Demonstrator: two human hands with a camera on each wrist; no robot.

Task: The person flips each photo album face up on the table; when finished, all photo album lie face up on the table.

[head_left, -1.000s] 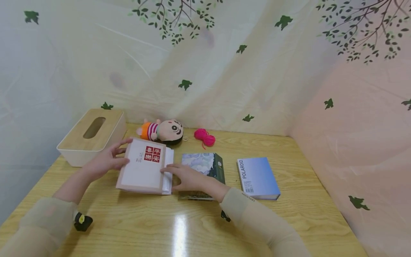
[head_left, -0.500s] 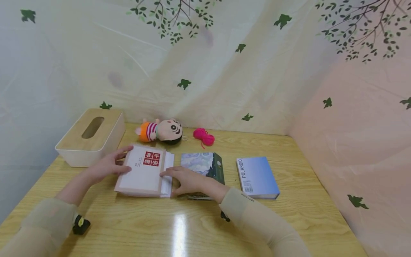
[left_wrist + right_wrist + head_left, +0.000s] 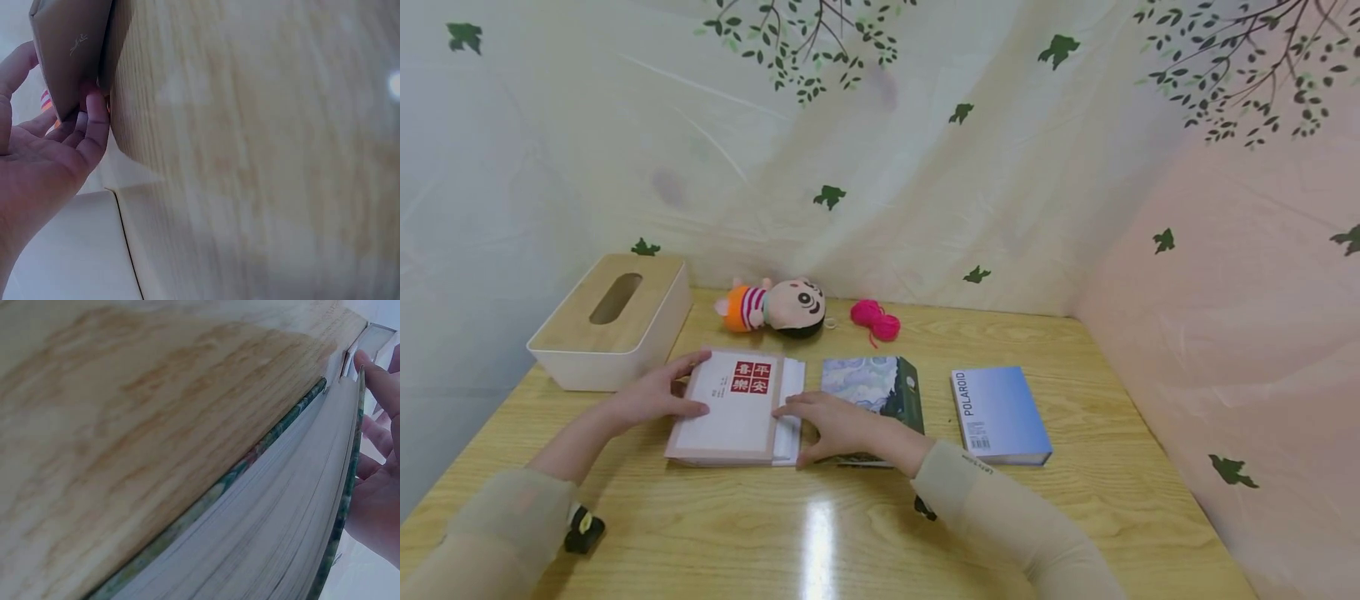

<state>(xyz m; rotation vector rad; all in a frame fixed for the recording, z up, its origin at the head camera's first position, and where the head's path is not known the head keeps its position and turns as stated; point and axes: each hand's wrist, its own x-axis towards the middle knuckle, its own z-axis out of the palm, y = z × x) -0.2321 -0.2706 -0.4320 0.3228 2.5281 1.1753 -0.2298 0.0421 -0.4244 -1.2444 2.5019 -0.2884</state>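
White book (image 3: 730,429): on the left part of the wooden table (image 3: 722,533), a red four-character block (image 3: 751,377) on its cover (a white layer shows past the right edge).
Left hand (image 3: 651,402): grips the book's left side, thumb on top, fingers curled round the edge.
Right hand (image 3: 838,423): holds the right side, forefinger on the cover, thumb at the near right corner; the hands are apart, the book between them.
Painted-cover book (image 3: 859,379): just right of it, partly hidden by the right hand.
POLAROID book (image 3: 1003,412): farther right, blue.
Plush doll (image 3: 786,308): lying beyond the white book.
Pink yarn (image 3: 876,321): right of the doll.
Tissue box (image 3: 613,317): far left, near the left hand.
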